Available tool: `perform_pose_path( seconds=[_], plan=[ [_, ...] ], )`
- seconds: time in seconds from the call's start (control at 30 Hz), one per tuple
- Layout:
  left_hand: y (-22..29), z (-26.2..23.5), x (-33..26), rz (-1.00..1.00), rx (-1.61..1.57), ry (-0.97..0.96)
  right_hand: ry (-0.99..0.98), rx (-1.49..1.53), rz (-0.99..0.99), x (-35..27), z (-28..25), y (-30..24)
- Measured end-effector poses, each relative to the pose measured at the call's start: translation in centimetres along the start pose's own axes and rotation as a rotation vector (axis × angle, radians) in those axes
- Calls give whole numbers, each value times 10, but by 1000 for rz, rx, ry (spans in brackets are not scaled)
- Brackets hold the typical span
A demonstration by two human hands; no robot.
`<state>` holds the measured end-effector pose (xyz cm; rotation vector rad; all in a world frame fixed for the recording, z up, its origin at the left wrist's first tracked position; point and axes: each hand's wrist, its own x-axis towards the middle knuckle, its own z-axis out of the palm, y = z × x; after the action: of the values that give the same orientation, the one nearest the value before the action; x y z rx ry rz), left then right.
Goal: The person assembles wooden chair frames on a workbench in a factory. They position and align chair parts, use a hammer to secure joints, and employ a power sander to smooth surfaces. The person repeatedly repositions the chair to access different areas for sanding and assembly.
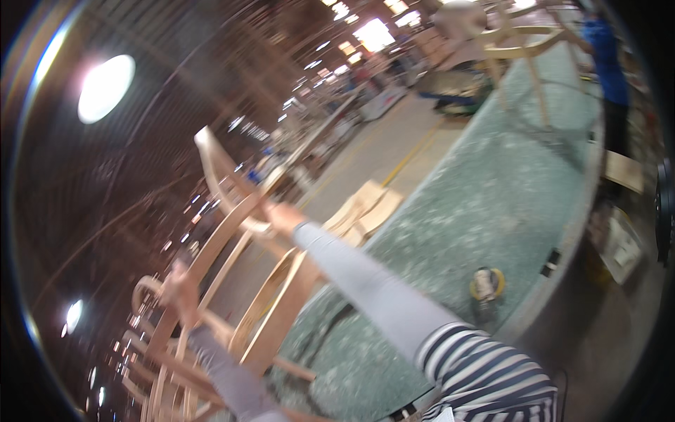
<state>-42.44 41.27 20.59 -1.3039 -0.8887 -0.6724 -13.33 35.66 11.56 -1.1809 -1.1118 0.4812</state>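
A light-wood chair frame (226, 228) with curved rails stands tilted in front of me at the left end of the green-topped workbench (492, 176). My right hand (281, 216), arm stretched forward in a grey sleeve, is closed round its upper part, near a curved piece. Lower and further left, my left hand (181, 292) grips a rail of the same frame. Motion blur smears both sets of fingers. The frame's lower end is partly hidden behind my left forearm.
A hand-held power tool with a yellow ring (486, 283) stands on the bench's near part. Curved wooden boards (365, 211) lie beyond the bench. Another chair frame (531, 49) stands at its far end, beside a person in blue (606, 63). More wooden frames (137, 352) crowd the lower left.
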Motion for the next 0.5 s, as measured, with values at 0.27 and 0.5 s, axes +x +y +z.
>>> perform_pose_path(
  seconds=[0.27,0.5],
  plan=[
    [26,26,35,-396,-351,-296,-373,294,-236,-132,-4,85],
    [13,44,57,-412,-406,-387,-498,211,426,-463,-56,256]
  ],
)
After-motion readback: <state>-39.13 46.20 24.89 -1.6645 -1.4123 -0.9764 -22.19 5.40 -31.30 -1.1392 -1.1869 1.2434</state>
